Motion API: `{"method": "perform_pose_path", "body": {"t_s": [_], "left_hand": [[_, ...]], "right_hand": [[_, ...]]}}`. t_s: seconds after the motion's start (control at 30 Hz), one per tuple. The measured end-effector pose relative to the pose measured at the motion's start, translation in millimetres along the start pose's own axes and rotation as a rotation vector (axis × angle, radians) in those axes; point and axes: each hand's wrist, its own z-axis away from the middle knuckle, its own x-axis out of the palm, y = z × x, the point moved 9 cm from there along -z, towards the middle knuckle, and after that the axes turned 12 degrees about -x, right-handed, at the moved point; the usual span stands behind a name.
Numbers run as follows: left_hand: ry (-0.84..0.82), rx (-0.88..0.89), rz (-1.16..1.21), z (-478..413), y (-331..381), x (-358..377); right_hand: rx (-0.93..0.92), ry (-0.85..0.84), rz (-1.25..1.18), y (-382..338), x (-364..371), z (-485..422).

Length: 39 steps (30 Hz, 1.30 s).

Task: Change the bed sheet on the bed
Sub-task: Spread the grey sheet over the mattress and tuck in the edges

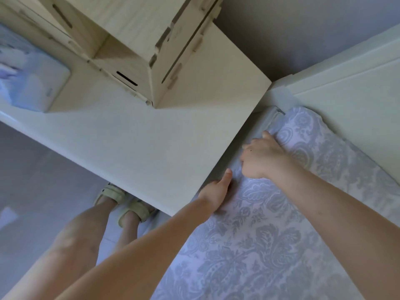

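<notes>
A white bed sheet (259,245) with a grey damask pattern covers the mattress, running from the bottom centre up to the bed's corner at the right. My left hand (216,191) lies at the sheet's left edge, fingers hidden down in the gap beside the desk, thumb pointing up. My right hand (263,156) is a little further along, fingers curled over the sheet's edge near the mattress corner (275,120). The white bed frame (346,92) rises behind the corner.
A white desk top (140,144) stands tight against the bed's left side. A pale wooden organiser (140,44) stands on it, with a bluish flat object (32,83) at its far left. My legs and sandalled feet (129,208) stand on the floor under the desk edge.
</notes>
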Motion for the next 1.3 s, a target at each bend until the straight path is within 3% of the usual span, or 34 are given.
{"method": "perform_pose_path", "body": {"t_s": [0.23,0.33,0.57,0.67,0.77,0.83,0.93,1.03,1.07,1.13,1.23,1.3], "left_hand": [[-0.213,-0.087,-0.036,1.4,-15.0,20.7],[-0.135,-0.176,-0.037,-3.4,-30.5,9.5],[0.011,-0.13,-0.095,-6.3,-25.1,-14.2],[0.1,-0.064,-0.056,-0.6,-24.2,-18.9],[0.213,0.033,-0.138,11.6,-14.9,-22.8],[0.257,0.04,-0.222,20.5,-11.6,-23.0],[0.256,0.048,-0.39,34.3,-2.6,-16.5],[0.29,0.258,-0.501,57.8,21.3,-6.8],[0.336,0.422,-0.564,71.5,32.1,-1.8],[0.479,0.782,-0.758,107.8,47.1,13.9],[0.556,1.163,-1.027,152.4,38.2,51.9],[0.424,1.261,-1.235,158.9,11.0,86.6]], "right_hand": [[0.003,-0.095,0.02,-8.6,12.5,8.1],[0.016,-0.067,-0.06,-9.5,14.0,-5.3],[0.054,0.373,-0.277,2.2,-5.1,-4.5],[0.065,0.726,-0.351,5.0,-27.6,20.7],[0.263,1.194,-0.398,18.1,-31.1,89.2],[0.478,1.314,-0.457,20.9,-0.3,133.4],[0.969,1.241,-0.716,12.0,101.5,180.2],[1.417,0.961,-1.344,-59.2,216.1,176.9],[1.397,0.843,-1.458,-93.1,224.6,161.2],[1.105,0.795,-1.441,-151.1,200.9,125.4],[0.69,1.004,-1.306,-217.5,152.3,112.5],[0.606,1.176,-1.679,-242.7,152.4,142.6]]}}
